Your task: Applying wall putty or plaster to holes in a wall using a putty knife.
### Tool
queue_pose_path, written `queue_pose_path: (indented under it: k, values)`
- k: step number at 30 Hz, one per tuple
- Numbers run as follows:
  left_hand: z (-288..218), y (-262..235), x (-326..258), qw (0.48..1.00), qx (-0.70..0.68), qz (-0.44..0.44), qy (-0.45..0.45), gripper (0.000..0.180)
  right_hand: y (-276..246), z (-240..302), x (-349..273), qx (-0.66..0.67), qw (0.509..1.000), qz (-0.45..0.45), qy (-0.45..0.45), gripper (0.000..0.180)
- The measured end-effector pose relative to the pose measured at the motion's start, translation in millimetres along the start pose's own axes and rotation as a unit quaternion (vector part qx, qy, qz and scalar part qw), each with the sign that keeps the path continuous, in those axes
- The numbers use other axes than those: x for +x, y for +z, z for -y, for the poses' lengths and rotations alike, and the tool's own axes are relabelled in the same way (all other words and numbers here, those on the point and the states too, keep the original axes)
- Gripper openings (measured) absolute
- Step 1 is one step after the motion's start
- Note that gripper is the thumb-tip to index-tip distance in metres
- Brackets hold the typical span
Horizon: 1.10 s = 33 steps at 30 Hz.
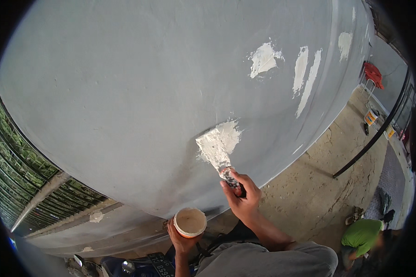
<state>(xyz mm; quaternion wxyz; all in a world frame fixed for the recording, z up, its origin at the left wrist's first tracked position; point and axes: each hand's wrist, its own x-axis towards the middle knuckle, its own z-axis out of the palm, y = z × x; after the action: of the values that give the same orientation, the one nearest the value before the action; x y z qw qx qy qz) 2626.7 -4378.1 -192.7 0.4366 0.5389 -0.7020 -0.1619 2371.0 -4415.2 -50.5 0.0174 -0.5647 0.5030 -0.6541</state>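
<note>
Smooth grey-painted wall, bowed by the lens, fills most of the view, and much of it carries no filler. Cracked tan concrete floor runs along its foot at the right, and green foliage shows behind dark bars at the lower left. A person in a bright green shirt is low down near the right edge, well apart from the work. Among the smaller things, a ragged white filler patch and two long white streaks sit on the upper right of the wall, spread but rough-edged; they look applied and not sanded. Lower down, a thick, uneven patch of white paste seems only part-spread, so smoothing appears left to do there. An orange tub with a white rim, holding pale paste, stands upright in the left hand, whose fingers wrap its side. The right hand is closed around the handle of a paste-covered putty knife, its blade at the wall, overlapping that lower patch.
</note>
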Motion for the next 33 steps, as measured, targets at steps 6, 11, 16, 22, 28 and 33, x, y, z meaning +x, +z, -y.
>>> queue_pose_path:
  k: [6,11,16,22,28,33]
  values:
    - [-5.4,4.4,4.4,1.0,-0.001,0.006,0.013,0.11,18.0,-17.6,-16.1,0.0,0.998,-0.041,-0.05,0.039]
    - [5.9,3.1,2.0,1.0,-0.001,0.02,0.002,0.111,15.1,-31.7,-42.7,-0.021,1.0,0.0,-0.018,0.04]
    - [12.8,0.3,1.1,1.0,0.022,0.019,-0.001,0.111,11.4,-66.4,-88.4,-0.032,0.999,0.032,0.019,0.04]
    - [8.8,-4.3,5.9,1.0,0.009,0.013,0.001,0.11,-3.9,-61.9,-105.0,-0.043,0.998,0.032,0.033,0.042]
    - [9.6,-2.7,5.1,1.0,-0.008,0.015,-0.002,0.108,-4.5,-10.8,-20.5,0.0,0.999,-0.04,0.007,0.041]
    - [5.9,0.2,6.1,1.0,-0.027,0.011,0.007,0.108,2.9,-6.5,6.1,0.012,0.997,-0.067,0.026,0.039]
